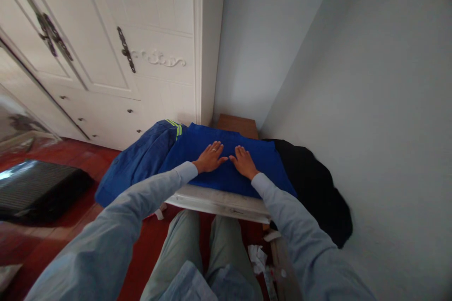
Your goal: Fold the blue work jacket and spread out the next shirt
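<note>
Both palms rest flat on a bright blue cloth (pixel 208 183) spread over a white-edged board or tabletop (pixel 219 204). My left hand (pixel 211 156) has its fingers stretched out, with a ring on one of them. Close beside it, my right hand (pixel 244 162) lies with fingers extended too, the two thumbs nearly meeting. To the left of the cloth is a darker blue garment (pixel 141 160) with yellow-green reflective stripes, hanging over the side. A black cloth or garment (pixel 310 178) drapes over the right end.
A white wardrobe (pixel 165 4) with dark handles stands ahead on the left. Behind the cloth sits a brown box (pixel 238 125) near the wall corner. A black ribbed suitcase (pixel 42 188) lies on the red wooden floor. Crumpled white paper (pixel 257 258) is by my right leg.
</note>
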`<state>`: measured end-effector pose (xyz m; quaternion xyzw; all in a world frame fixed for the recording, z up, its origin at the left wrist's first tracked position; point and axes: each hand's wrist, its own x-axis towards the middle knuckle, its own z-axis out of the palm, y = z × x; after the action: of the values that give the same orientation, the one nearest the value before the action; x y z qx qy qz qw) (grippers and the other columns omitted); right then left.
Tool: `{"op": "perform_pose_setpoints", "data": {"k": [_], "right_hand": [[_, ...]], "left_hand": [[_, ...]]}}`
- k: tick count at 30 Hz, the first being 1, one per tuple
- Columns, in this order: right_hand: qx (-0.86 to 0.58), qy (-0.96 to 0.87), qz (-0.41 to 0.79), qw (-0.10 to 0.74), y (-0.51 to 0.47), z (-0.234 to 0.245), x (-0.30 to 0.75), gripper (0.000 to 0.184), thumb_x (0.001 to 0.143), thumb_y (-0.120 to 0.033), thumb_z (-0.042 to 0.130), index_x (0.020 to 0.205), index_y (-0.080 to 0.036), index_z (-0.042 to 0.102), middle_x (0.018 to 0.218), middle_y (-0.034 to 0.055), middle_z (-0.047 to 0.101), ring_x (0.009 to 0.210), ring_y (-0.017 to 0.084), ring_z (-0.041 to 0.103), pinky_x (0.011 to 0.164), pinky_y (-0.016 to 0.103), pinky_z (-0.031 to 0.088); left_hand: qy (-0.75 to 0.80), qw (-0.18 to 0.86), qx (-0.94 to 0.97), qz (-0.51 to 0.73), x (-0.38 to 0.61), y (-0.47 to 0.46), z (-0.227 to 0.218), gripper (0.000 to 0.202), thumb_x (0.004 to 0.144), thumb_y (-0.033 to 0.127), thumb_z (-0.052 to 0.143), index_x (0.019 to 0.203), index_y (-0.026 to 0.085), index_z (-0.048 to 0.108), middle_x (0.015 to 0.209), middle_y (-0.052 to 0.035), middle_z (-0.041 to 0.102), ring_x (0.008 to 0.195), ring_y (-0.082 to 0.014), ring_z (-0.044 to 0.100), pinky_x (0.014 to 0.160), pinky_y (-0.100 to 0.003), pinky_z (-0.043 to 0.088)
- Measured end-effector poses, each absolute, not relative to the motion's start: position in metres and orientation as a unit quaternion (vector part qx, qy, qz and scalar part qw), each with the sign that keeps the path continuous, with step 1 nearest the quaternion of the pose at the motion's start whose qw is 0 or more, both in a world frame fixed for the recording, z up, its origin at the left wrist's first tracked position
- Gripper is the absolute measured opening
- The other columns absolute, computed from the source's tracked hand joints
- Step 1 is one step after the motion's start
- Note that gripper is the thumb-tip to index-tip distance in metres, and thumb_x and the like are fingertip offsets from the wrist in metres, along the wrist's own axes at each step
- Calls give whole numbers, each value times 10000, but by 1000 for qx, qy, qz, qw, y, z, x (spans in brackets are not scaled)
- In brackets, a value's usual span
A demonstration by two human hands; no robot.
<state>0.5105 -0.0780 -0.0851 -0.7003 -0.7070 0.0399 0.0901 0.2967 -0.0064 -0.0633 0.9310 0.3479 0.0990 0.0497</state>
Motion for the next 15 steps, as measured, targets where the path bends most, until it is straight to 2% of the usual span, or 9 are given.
{"op": "perform_pose_setpoints", "data": {"k": [2,4,9,15], "right_hand": [[-622,-775,68,90,-87,-95,473,662,1045,-482,213,1588,-112,291,1653,158,264,1537,285,221,1235,498,199],[-583,-805,78,79,-99,-100,463,644,1047,-486,221,1589,-148,304,1656,125,270,1539,266,220,1243,491,191],[-666,-743,58,32,-139,-97,527,756,1017,-615,216,1580,-123,324,1650,158,269,1542,282,212,1246,490,173],[-755,-655,21,-21,-196,-97,611,804,1003,-638,168,1584,-98,301,1659,170,235,1545,298,193,1242,500,165]], "left_hand": [[281,73,953,84,305,-28,-74,753,994,615,158,1567,153,316,1641,-153,304,1540,-263,238,1232,-440,239],[272,72,957,66,292,-37,-86,758,987,636,186,1563,163,328,1629,-152,331,1527,-261,277,1233,-443,241],[355,52,930,83,216,-27,-100,754,962,663,306,1536,181,392,1624,-151,341,1525,-296,278,1247,-505,207],[444,49,884,134,182,-40,-99,774,957,642,325,1495,100,451,1595,-193,383,1521,-310,283,1267,-452,159]]}}
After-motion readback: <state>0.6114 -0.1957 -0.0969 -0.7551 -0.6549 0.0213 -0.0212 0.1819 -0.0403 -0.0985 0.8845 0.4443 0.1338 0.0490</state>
